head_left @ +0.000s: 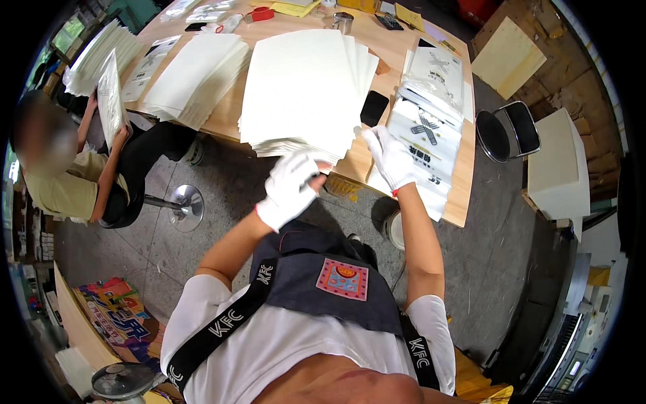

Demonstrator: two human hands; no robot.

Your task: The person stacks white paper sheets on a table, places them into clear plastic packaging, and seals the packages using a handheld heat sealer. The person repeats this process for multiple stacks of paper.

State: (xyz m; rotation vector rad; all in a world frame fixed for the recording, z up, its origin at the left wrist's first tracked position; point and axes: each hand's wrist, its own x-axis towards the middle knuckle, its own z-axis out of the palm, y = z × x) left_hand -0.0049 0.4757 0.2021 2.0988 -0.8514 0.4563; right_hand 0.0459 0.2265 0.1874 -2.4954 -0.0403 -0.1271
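Observation:
A large fanned stack of white paper sheets (303, 87) lies at the middle of the table, in front of me. My left hand (291, 190), in a white glove with a red cuff edge, is just off the stack's near edge, thumb apart from the fingers and nothing seen in it. My right hand (389, 158), gloved the same way, has its fingers stretched out between the stack's right corner and a pile of printed clear plastic bags (427, 138). Whether it touches a bag is unclear. A black phone (374, 108) lies just beyond it.
More paper stacks (195, 77) lie left on the wooden table (460, 202). At left, a seated person (74, 161) holds a plastic-wrapped white pack (111, 101). A metal cup (342, 23) and calculator (389, 22) sit at the far edge. A black chair (506, 131) stands right.

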